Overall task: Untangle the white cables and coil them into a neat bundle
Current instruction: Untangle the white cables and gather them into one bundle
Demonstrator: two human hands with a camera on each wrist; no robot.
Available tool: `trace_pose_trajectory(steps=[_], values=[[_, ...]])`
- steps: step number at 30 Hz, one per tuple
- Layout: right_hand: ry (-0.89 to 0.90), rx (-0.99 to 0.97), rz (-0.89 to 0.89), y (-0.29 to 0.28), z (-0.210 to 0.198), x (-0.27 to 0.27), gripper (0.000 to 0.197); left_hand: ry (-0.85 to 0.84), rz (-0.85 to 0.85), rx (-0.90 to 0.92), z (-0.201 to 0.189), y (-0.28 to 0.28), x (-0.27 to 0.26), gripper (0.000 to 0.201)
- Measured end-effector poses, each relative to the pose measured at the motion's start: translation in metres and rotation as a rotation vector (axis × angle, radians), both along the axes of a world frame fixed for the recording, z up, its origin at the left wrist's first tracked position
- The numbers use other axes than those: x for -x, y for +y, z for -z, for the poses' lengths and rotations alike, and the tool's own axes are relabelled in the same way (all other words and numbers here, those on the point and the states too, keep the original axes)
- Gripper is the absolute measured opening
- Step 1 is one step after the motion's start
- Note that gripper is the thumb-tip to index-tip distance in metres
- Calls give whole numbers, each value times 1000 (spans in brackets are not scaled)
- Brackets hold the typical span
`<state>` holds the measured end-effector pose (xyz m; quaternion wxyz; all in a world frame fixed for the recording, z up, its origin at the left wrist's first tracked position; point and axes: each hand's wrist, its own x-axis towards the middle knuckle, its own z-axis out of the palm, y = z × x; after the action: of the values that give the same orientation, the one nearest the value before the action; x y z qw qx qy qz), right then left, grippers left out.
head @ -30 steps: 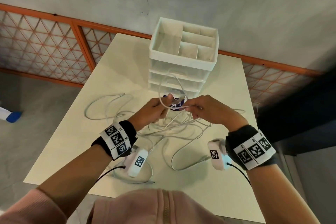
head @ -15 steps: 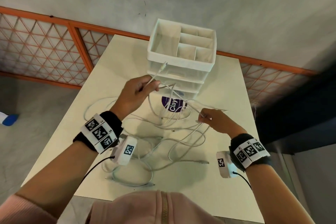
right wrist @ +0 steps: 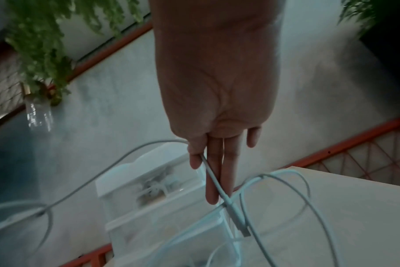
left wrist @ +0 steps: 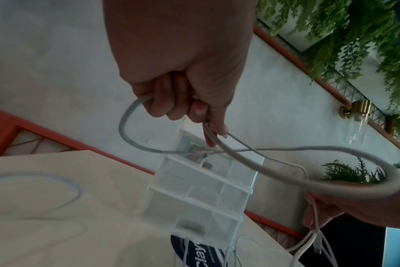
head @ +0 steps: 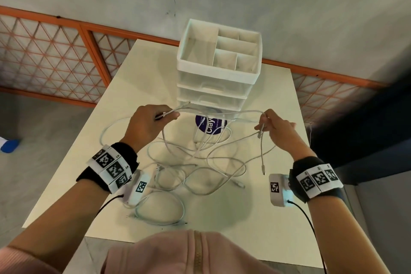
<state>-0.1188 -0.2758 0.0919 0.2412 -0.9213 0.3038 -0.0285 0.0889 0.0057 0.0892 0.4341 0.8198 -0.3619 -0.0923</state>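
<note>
1. The person is standing at a pale table (head: 278, 218) with both hands raised above it and held well apart.
2. The left hand (head: 145, 125) is gripping a white cable, fingers curled round it; in the left wrist view the cable is looping out from under the curled fingers (left wrist: 162, 106) and passing between thumb and forefinger.
3. The right hand (head: 280, 132) is pinching the same strand near its plug end; in the right wrist view the thumb is pressing the cable against straight, downward-pointing fingers (right wrist: 213, 173), and the plug (right wrist: 239, 222) is hanging just below them.
4. The strand (head: 222, 113) is stretching between the two hands, arching in front of the drawer unit.
5. The rest of the white cables (head: 200, 162) are lying in a loose tangle on the table between and below the hands, with loops trailing toward the left wrist and the near edge. Some strands are rising from the pile up to the hands.
6. A white drawer unit (head: 219, 78) with an open divided tray on top is standing at the far side of the table, near the wall.
7. A dark round sticker (head: 210, 125) with white lettering is lying on the table just in front of the drawers, with cables crossing over it.
8. An orange lattice railing (head: 55, 51) is running along behind the table.
</note>
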Motion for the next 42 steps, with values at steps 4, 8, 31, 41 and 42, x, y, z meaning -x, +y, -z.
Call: trace_pose_trajectory(steps=[4, 8, 31, 41, 42], values=[[42, -52, -48, 6, 3, 5, 19, 4, -29, -69, 12, 0, 5, 32], [88, -183, -39, 12, 29, 13, 19, 25, -29, -96, 12, -1, 8, 28], [59, -352, -61, 3, 19, 20, 26, 150, 45, -77, 17, 11, 16, 20], [789, -272, -57, 10, 69, 75, 24, 249, 232, -212, 36, 39, 24, 32], [752, -233, -48, 13, 71, 71, 26, 273, 249, -205, 32, 39, 28, 30]])
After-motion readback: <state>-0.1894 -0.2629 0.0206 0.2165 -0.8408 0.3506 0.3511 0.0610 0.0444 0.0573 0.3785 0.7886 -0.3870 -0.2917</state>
